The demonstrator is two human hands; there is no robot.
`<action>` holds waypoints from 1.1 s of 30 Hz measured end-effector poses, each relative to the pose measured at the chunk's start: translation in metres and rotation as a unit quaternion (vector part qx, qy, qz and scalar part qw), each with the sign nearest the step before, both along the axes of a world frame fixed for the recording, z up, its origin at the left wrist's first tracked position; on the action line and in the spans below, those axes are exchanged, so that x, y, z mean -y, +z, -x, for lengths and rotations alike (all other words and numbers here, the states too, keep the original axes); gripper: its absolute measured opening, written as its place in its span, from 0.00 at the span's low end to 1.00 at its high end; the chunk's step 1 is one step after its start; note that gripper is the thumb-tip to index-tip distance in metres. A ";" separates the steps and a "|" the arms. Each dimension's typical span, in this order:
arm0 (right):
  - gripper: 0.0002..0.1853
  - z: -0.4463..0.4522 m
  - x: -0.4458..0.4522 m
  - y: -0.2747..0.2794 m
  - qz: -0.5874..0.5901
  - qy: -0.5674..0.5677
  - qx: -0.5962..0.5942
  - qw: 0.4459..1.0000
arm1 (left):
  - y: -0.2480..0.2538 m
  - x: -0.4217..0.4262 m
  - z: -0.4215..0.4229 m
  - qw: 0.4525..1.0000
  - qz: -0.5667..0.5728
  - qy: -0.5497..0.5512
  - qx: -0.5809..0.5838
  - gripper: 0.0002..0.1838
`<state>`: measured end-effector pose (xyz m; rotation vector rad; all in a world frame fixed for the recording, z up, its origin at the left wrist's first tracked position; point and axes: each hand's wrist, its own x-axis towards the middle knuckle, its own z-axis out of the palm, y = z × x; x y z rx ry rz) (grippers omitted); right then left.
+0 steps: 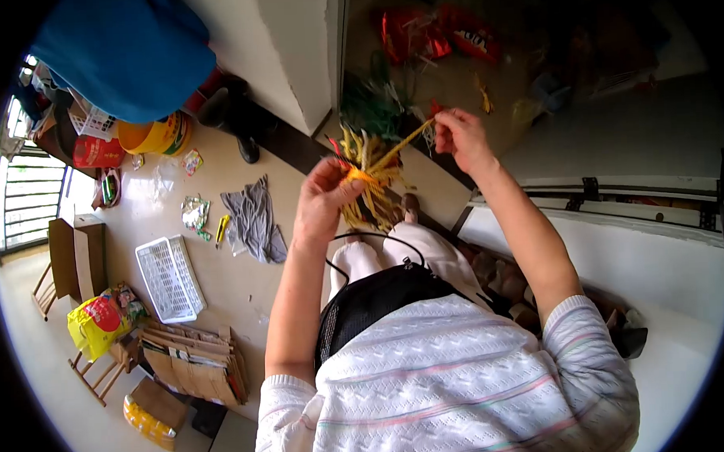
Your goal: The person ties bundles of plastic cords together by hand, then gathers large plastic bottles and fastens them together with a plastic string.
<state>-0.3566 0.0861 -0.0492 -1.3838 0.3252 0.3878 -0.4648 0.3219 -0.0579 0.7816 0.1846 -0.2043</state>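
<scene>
My left hand (323,197) is closed around a bundle of yellow and tan rope-like strands (373,166). A brighter orange-yellow band shows at its fingertips, and the loose ends fan out on several sides. Up and to the right, my right hand (461,139) pinches one yellow strand (407,138), drawn straight out from the bundle. Something small and red shows by its fingertips. What the bundle is made of is too small to tell. A thin black cord (378,232) loops at my waist, below the bundle.
On the floor at left lie a grey cloth (254,222), a yellow-handled cutter (222,229) and a white plastic basket (171,279). Flattened cardboard (193,361) is stacked nearby. A yellow bucket (156,139) stands farther back. Red packaging (439,36) lies beyond the doorway.
</scene>
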 end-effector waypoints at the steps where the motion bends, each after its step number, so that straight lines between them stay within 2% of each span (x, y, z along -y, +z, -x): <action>1: 0.05 -0.001 0.002 -0.006 -0.005 -0.011 0.002 1.000 | -0.001 -0.007 -0.002 1.000 -0.009 0.007 -0.004 0.14; 4: 0.05 0.009 -0.006 -0.012 -0.010 0.001 -0.017 1.000 | -0.004 -0.028 -0.001 0.998 -0.047 0.039 -0.010 0.15; 5: 0.07 0.016 -0.008 -0.012 -0.030 0.036 -0.031 0.998 | -0.009 -0.037 0.000 0.996 -0.066 0.061 -0.011 0.15; 8: 0.08 0.037 -0.006 -0.022 0.025 0.100 -0.079 0.992 | -0.020 -0.064 0.008 0.988 -0.090 0.126 -0.008 0.15; 12: 0.04 0.077 0.026 -0.083 0.156 0.226 -0.139 0.951 | -0.037 -0.089 0.026 0.974 -0.115 0.187 -0.058 0.15; 15: 0.05 0.124 0.055 -0.136 0.266 0.291 -0.138 0.909 | -0.061 -0.096 0.034 0.966 -0.117 0.214 -0.087 0.13; 16: 0.05 0.141 0.071 -0.164 0.294 0.349 -0.105 0.883 | -0.070 -0.094 0.036 0.965 -0.097 0.220 -0.104 0.13; 17: 0.06 0.160 0.089 -0.198 0.349 0.385 -0.011 0.855 | -0.080 -0.093 0.037 0.964 -0.076 0.225 -0.120 0.13; 19: 0.10 0.185 0.098 -0.210 0.417 0.432 -0.020 0.799 | -0.113 -0.090 0.042 0.962 -0.039 0.229 -0.141 0.13; 20: 0.11 0.187 0.086 -0.185 0.466 0.454 -0.060 0.757 | -0.139 -0.088 0.044 0.961 -0.035 0.227 -0.153 0.12; 21: 0.15 0.203 0.098 -0.209 0.460 0.477 -0.040 0.748 | -0.156 -0.081 0.045 0.959 -0.019 0.220 -0.176 0.11; 22: 0.20 0.216 0.102 -0.221 0.468 0.520 -0.088 0.709 | -0.170 -0.072 0.047 0.956 -0.004 0.213 -0.200 0.11; 23: 0.25 0.222 0.093 -0.210 0.477 0.553 -0.073 0.679 | -0.189 -0.064 0.051 0.958 -0.014 0.185 -0.216 0.09; 24: 0.26 0.233 0.094 -0.219 0.443 0.544 -0.085 0.708 | -0.207 -0.057 0.054 0.960 -0.024 0.157 -0.230 0.09; 25: 0.27 0.244 0.091 -0.225 0.450 0.553 -0.071 0.697 | -0.222 -0.049 0.058 0.961 -0.009 0.142 -0.236 0.09; 26: 0.28 0.252 0.084 -0.234 0.458 0.562 -0.060 0.686 | -0.259 -0.046 0.069 0.958 -0.015 0.133 -0.254 0.08; 27: 0.28 0.254 0.070 -0.235 0.471 0.557 -0.091 0.678 | -0.276 -0.045 0.076 0.956 -0.009 0.116 -0.268 0.08; 31: 0.29 0.261 0.030 -0.262 0.515 0.536 -0.160 0.649 | -0.330 -0.038 0.100 0.956 0.005 0.073 -0.282 0.08; 33: 0.28 0.257 0.019 -0.280 0.524 0.545 -0.206 0.622 | -0.344 -0.041 0.110 0.941 0.065 0.071 -0.325 0.08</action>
